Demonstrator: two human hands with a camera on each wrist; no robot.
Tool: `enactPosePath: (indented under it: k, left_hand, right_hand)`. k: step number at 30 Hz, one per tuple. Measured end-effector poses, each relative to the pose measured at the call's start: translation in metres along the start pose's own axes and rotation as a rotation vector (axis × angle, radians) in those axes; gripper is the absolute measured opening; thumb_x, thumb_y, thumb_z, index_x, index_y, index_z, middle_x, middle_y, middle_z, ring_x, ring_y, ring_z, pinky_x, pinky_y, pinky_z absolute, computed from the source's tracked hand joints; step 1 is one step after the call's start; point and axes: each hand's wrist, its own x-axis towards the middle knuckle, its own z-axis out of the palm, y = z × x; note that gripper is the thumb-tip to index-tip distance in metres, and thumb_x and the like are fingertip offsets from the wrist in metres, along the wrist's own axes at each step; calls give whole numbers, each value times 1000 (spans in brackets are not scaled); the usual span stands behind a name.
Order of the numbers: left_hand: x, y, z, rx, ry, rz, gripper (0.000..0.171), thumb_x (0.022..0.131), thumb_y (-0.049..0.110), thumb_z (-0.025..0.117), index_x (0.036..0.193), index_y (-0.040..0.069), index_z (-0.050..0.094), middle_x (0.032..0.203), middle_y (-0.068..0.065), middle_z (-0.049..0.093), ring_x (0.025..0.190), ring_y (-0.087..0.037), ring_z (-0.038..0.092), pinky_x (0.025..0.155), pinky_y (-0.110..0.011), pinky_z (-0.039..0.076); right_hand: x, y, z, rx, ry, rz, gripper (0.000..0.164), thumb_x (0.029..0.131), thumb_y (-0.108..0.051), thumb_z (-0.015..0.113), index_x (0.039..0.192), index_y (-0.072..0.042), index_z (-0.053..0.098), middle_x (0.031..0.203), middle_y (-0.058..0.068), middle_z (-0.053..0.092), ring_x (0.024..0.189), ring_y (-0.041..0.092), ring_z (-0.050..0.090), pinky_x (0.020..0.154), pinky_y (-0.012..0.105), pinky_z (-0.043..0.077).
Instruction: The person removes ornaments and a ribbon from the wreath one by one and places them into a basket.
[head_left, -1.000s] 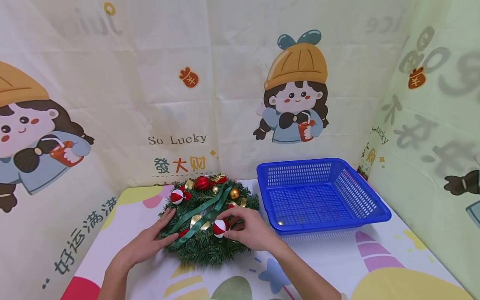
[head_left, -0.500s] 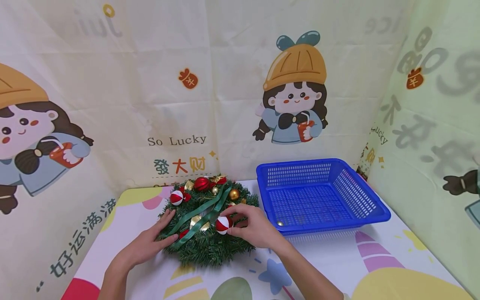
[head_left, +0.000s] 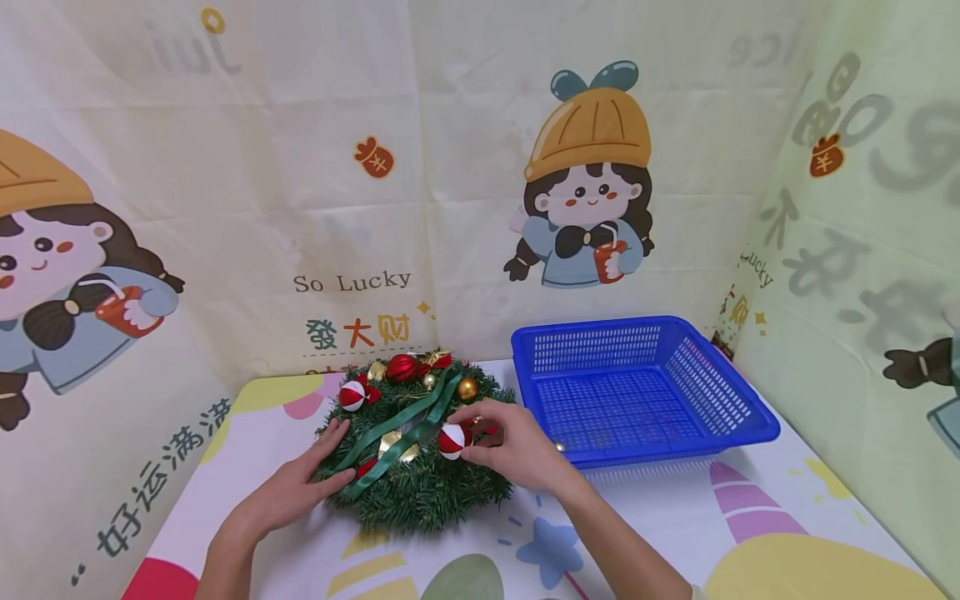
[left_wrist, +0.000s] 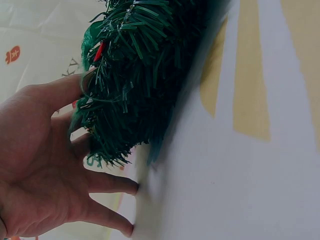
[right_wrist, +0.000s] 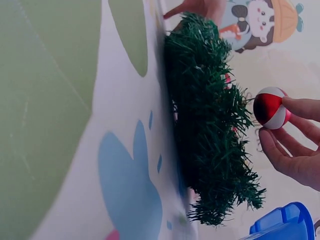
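Observation:
A green Christmas wreath (head_left: 427,500) lies on the table, dressed with a green ribbon (head_left: 408,414), gold leaves, a red ball (head_left: 403,367), a gold ball (head_left: 467,388) and a red-and-white ball (head_left: 352,395) on its left. My right hand (head_left: 513,442) pinches another red-and-white bauble (right_wrist: 270,108) between thumb and fingers, over the wreath's right side. My left hand (head_left: 296,483) rests against the wreath's left edge, fingers spread. In the left wrist view two fingers (left_wrist: 112,182) reach past the greenery toward the tabletop.
A blue plastic basket (head_left: 652,454) stands right of the wreath, with a small gold ball (head_left: 560,447) in its near left corner. A printed cloth (head_left: 465,208) hangs behind the table. The tablecloth (head_left: 637,508) carries coloured shapes.
My right hand has moved the bauble a little to the right and away from me over the wreath. The left hand and the basket stay nearly in place.

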Motion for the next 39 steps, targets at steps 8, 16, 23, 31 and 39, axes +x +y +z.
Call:
enactPosePath:
  k: [8,16,23,31,39]
  left_hand:
    - [-1,0,0,-5,-2,-4,87,102,55,60,169,22,16,176,-18,6,155,-55,18,112,-77,30]
    - [-1,0,0,-6,0,-6,87,102,55,60,169,23,16,176,-18,5,155,-55,16,113,-76,30]
    - [0,-1,1,-8,-1,-10,87,101,55,60,169,23,16,176,-18,6,155,-55,16,113,-77,30]
    - [1,-3,1,-6,2,-6,87,101,55,61,169,24,16,176,-18,6,155,-55,16,113,-77,30]
    - [0,-2,0,-6,3,-2,87,101,55,61,169,24,16,176,-17,6,155,-55,16,112,-77,30]
  right_hand:
    - [-1,-1,-7,-14,14,16,37,92,-10,80,126,-22,74,122,4,73,102,22,73,82,30,61]
    - [0,0,-13,-3,37,5,38,91,-8,81,126,-19,74,120,6,73,103,24,73,86,36,61]
    - [-1,0,-20,-15,56,43,37,91,-10,81,124,-25,75,115,5,72,98,22,72,86,38,61]
    - [-1,-1,-28,-7,76,71,37,91,-8,80,124,-23,74,118,4,72,100,20,71,86,31,62]
    - [-2,0,-39,1,108,71,38,90,-8,80,125,-22,75,120,4,71,102,24,71,87,29,62]
